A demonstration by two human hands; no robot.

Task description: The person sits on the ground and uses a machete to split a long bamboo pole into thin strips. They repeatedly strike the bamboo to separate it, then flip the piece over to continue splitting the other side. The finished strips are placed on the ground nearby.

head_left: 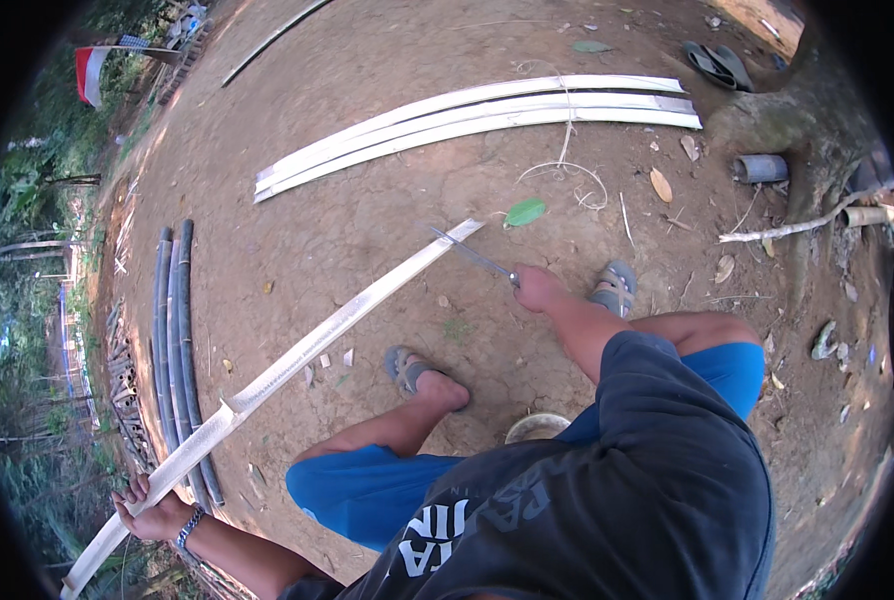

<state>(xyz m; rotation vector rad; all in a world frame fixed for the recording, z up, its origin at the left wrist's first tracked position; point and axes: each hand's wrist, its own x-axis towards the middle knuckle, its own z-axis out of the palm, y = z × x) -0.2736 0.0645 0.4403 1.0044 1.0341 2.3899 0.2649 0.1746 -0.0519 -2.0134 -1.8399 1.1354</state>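
My left hand [152, 512] grips the near end of a long pale split bamboo strip [307, 350], which runs diagonally up to the right over the dirt ground. My right hand [537, 288] is closed on the handle of a long knife [472, 257]. The blade points up-left and its tip meets the far end of the strip. I sit with blue shorts and sandalled feet [407, 368] spread below the strip.
A bundle of pale split bamboo strips [467, 115] lies across the ground farther off. Dark poles [172, 340] lie at the left. A grey pipe piece [762, 167], a stick [797, 228], a sandal [717, 65] and dry leaves sit at the right.
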